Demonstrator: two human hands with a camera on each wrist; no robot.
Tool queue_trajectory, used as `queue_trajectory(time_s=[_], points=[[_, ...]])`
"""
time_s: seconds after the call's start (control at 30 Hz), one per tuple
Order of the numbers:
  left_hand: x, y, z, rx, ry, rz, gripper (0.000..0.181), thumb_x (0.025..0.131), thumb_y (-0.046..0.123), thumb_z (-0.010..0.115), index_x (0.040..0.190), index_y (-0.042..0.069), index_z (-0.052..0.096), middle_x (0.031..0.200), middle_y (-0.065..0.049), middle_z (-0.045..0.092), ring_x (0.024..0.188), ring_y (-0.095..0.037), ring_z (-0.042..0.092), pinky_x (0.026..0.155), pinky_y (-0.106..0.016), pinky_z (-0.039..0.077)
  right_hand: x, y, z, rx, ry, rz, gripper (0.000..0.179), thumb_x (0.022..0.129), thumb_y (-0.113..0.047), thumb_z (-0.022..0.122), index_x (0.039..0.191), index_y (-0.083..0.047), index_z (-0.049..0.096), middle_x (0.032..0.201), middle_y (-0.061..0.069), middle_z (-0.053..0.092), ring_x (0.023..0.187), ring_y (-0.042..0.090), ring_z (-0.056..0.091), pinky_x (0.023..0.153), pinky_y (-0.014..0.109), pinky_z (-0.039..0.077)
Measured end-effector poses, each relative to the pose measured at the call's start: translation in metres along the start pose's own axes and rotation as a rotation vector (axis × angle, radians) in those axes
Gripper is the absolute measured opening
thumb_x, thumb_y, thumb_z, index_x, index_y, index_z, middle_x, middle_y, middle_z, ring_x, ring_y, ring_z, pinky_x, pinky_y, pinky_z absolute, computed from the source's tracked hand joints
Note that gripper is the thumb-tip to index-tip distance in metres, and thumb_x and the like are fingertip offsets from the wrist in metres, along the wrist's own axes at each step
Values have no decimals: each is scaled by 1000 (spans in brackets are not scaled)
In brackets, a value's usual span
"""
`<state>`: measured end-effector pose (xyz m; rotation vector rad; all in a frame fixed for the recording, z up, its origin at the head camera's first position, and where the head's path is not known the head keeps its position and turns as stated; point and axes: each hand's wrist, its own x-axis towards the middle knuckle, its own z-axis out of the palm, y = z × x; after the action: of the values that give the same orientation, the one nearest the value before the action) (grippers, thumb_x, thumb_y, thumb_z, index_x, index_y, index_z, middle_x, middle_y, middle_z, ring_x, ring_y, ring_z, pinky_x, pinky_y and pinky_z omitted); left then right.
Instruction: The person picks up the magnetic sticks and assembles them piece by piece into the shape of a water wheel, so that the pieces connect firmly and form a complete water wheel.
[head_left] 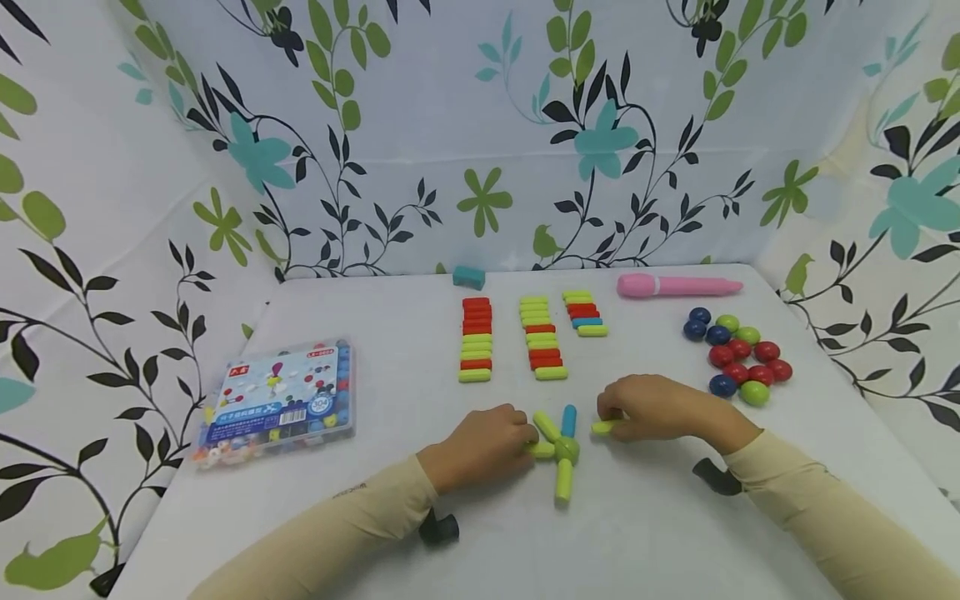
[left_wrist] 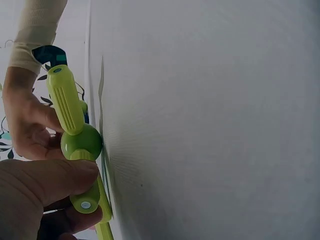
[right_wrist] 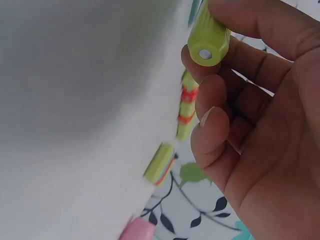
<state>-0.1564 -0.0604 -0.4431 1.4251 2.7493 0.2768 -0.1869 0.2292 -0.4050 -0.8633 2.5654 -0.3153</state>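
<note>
A green ball (head_left: pixel 567 450) at the table's front middle has several short rods stuck to it: a blue rod (head_left: pixel 569 421) and yellow-green ones pointing different ways. My left hand (head_left: pixel 483 446) pinches the yellow-green rod (left_wrist: pixel 86 199) on the ball's left side between thumb and fingers. To the right, apart from the ball, my right hand (head_left: pixel 652 408) pinches a loose yellow-green rod (right_wrist: pixel 209 42) whose end shows a silver disc. Its other fingers are loosely curled. Part of this rod is hidden by the thumb and fingers.
Three columns of red, yellow-green and blue rods (head_left: pixel 476 340) lie behind the hands. Blue, red and green balls (head_left: pixel 759 374) cluster at right, near a pink pen-shaped object (head_left: pixel 678 286). A clear parts box (head_left: pixel 279 392) lies at left; a teal block (head_left: pixel 468 277) is at the back edge.
</note>
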Motion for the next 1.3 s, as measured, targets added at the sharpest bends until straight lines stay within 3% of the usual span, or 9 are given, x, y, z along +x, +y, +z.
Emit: queue_trajectory(time_s=[0.23, 0.43, 0.53, 0.63, 0.7, 0.77, 0.93, 1.13, 1.3], points=[[3, 3, -4, 12, 0, 1, 12, 91, 24, 77, 102, 19, 76, 85, 8, 63, 79, -6, 53, 61, -15, 43, -2, -18, 6, -51, 4, -48, 16, 87, -23, 79, 101, -23, 74, 83, -17, 60, 79, 6, 53, 77, 29, 53], [3, 5, -2, 21, -4, -1, 12, 91, 25, 77, 101, 19, 76, 84, 8, 63, 79, -6, 53, 59, -15, 43, -2, -18, 7, -58, 30, -139, 17, 88, -20, 78, 103, -24, 74, 89, -16, 62, 83, 5, 54, 79, 29, 54], [2, 5, -1, 19, -4, 1, 14, 91, 26, 77, 103, 19, 76, 85, 8, 64, 80, -6, 54, 61, -14, 44, 0, -11, 3, -22, 55, -135, 21, 90, -22, 76, 110, -22, 75, 97, -13, 67, 88, 7, 59, 81, 31, 56], [1, 6, -1, 4, -9, -9, 18, 91, 27, 78, 107, 19, 77, 89, 8, 67, 82, -6, 55, 62, -14, 45, 12, 6, -8, -88, 204, -49, 27, 91, -22, 77, 117, -16, 75, 107, -3, 71, 96, 16, 65, 83, 39, 59], [0, 7, -1, -14, -8, -15, 21, 90, 27, 79, 110, 18, 77, 91, 8, 68, 84, -6, 57, 63, -14, 46, 27, 22, -15, -166, 328, 51, 30, 92, -19, 76, 121, -11, 73, 112, 5, 70, 101, 25, 66, 83, 46, 60], [-1, 8, 0, -34, -8, -19, 24, 89, 27, 80, 112, 18, 77, 94, 8, 69, 86, -5, 58, 65, -14, 47, 45, 38, -18, -247, 393, 158, 31, 93, -18, 74, 123, -9, 72, 115, 11, 68, 104, 30, 64, 83, 50, 59], [-1, 10, 1, -94, -14, -2, 29, 91, 33, 78, 115, 17, 76, 97, 9, 70, 90, -4, 59, 69, -12, 47, 74, 67, -11, -314, 370, 238, 25, 96, -15, 67, 119, -7, 71, 115, 16, 66, 100, 33, 59, 81, 50, 59], [14, -3, -5, -105, 20, -55, 28, 97, 18, 71, 125, 16, 73, 112, 4, 69, 104, -9, 64, 84, -20, 55, 79, 73, -7, -290, 395, 256, 21, 95, -16, 70, 111, -4, 72, 105, 16, 65, 95, 32, 59, 80, 49, 59], [28, -14, -3, -116, -80, -62, 28, 97, 15, 70, 125, 17, 74, 112, 4, 71, 103, -11, 64, 83, -22, 55, 70, 60, -11, -210, 348, 290, 25, 94, -19, 69, 113, -3, 71, 103, 13, 67, 93, 30, 59, 81, 49, 58]])
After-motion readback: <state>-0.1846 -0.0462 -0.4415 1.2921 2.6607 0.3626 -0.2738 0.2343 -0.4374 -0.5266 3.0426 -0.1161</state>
